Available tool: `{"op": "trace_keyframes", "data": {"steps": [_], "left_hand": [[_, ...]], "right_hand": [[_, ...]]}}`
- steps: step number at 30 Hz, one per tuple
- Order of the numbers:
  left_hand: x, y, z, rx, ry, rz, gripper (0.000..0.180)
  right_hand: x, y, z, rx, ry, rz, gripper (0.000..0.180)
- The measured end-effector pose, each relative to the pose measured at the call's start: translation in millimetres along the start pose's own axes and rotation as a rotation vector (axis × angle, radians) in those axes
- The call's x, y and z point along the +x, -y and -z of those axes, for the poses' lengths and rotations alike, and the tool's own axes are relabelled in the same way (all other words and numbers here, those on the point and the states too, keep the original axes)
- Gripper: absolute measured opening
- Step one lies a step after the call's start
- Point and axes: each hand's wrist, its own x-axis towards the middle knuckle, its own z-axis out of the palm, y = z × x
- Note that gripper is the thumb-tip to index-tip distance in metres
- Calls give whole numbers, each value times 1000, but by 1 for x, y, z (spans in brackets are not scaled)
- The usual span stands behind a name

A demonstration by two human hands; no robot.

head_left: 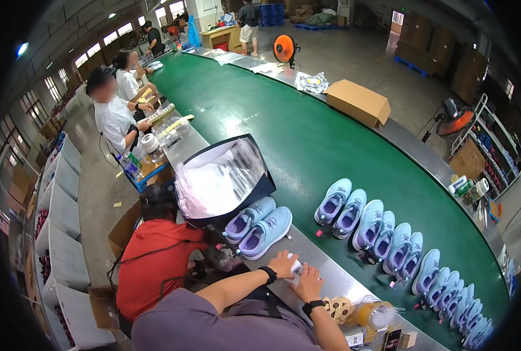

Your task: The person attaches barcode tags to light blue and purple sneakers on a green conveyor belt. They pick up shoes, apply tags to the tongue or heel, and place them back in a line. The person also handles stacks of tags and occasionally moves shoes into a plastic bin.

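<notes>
A small white object (295,268) is gripped between left hand (283,264) and right hand (308,283), fingers closed around it, above the bench (330,275), near a light-blue sneaker pair (258,227).

This is a shoe factory floor, an assembly line in a large hall. A long green conveyor belt (307,140) curves through it, carrying rows of pale blue sneakers (383,237). Workers sit along a metal table (325,275) at its edge. Cardboard boxes (359,102), stacked cartons, blue pallets (272,13), grey bins (67,234), standing fans (284,49) and a bare concrete floor surround the line
</notes>
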Motion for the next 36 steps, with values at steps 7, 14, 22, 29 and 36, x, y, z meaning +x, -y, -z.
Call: {"op": "trace_keyframes", "data": {"steps": [7, 14, 22, 29, 36], "left_hand": [[-5, -3, -2, 27, -33, -42, 82], [-5, -4, 3, 2, -30, -39, 85], [-10, -9, -1, -28, -53, -45, 88], [-16, -9, -5, -22, -74, -44, 88], [-6, -10, 9, -31, -1, 9, 82]], "right_hand": [[-2, -2, 13, 71, 91, 24, 99], [-17, -16, 17, 62, 76, 69, 97], [-24, -12, 17, 151, 35, 19, 98], [-29, -10, 23, 148, -12, 66, 90], [-18, -20, 19, 194, 85, 61, 88]]}}
